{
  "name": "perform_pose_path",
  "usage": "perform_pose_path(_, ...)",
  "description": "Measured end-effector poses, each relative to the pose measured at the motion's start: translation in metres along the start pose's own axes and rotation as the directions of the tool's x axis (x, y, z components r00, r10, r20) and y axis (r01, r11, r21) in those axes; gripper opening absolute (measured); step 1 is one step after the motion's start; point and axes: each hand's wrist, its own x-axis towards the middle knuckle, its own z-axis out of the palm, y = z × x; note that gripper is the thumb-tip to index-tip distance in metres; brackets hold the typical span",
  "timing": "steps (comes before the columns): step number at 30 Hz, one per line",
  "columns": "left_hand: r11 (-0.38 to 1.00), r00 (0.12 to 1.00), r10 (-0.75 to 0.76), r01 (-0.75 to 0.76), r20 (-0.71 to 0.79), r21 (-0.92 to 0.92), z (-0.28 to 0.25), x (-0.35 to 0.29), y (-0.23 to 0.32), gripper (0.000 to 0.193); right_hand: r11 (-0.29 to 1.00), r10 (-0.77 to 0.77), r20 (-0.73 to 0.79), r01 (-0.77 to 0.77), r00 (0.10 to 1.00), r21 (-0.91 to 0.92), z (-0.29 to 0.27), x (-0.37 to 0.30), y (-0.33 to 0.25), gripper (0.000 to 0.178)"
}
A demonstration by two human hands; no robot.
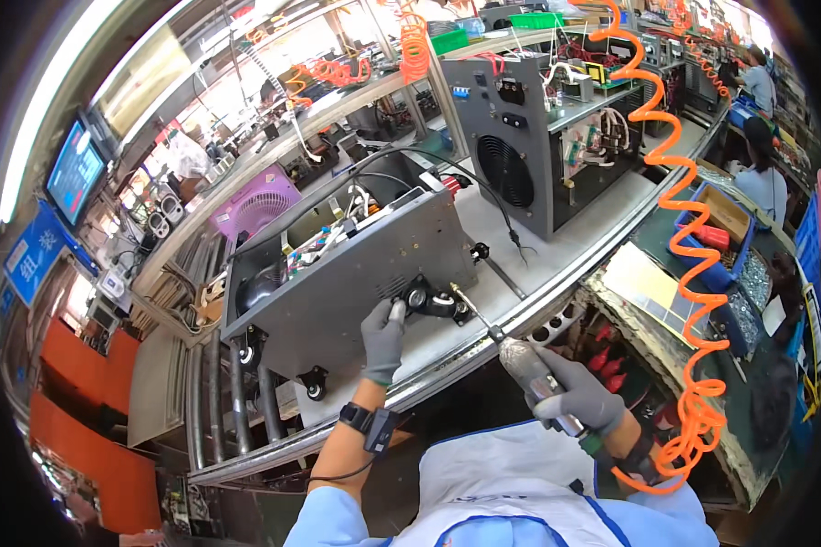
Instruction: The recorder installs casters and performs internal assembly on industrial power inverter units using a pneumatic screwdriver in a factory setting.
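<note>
A dark grey metal cabinet (365, 264) lies on its side on the conveyor line, its underside panel facing me. My left hand (383, 342), in a grey glove, has its fingers closed at the edge of a black caster (418, 297) against that panel. In my gloved right hand (582, 394) is a silver pneumatic screwdriver (527, 365), gripped round its body. Its long bit (470, 301) points up and left, with the tip close beside the caster; whether it touches a screw I cannot tell. Another caster (314, 383) sits at the panel's lower corner.
An upright cabinet (511, 146) with a round fan grille stands farther along the line. An orange coiled air hose (675, 182) hangs down at my right. Behind lies a purple fan panel (257, 202). A blue bin (716, 228) and loose screws (754, 283) are on the right bench.
</note>
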Motion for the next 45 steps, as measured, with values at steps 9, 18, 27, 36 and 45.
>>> perform_pose_path(9, 0.969, 0.972, 0.236, -0.235, -0.009, 0.078, 0.013, 0.032, 0.022, 0.011, 0.996, -0.083, -0.026, 0.082, 0.996, -0.032, -0.009, 0.022, -0.016, 0.085)
perform_pose_path(18, 0.978, 0.975, 0.209, -0.209, 0.077, -0.005, 0.022, 0.041, 0.014, 0.013, 0.988, -0.122, 0.031, 0.124, 0.992, -0.096, -0.025, 0.034, -0.020, 0.084)
perform_pose_path(27, 0.973, 0.973, 0.233, -0.233, -0.002, 0.004, 0.042, 0.053, 0.013, 0.011, 0.991, -0.059, 0.053, 0.052, 0.997, 0.123, -0.037, 0.054, -0.015, 0.084)
perform_pose_path(36, 0.879, 0.938, 0.316, -0.232, -0.143, 0.417, 0.051, 0.086, 0.041, 0.020, 0.943, -0.260, -0.085, 0.234, 0.962, -0.239, -0.037, 0.100, -0.022, 0.086)
perform_pose_path(45, 0.328, 0.942, 0.336, -0.120, 0.003, 0.937, 0.035, 0.107, 0.093, 0.027, 0.926, -0.233, -0.100, 0.190, 0.967, -0.326, -0.036, 0.097, -0.035, 0.086)
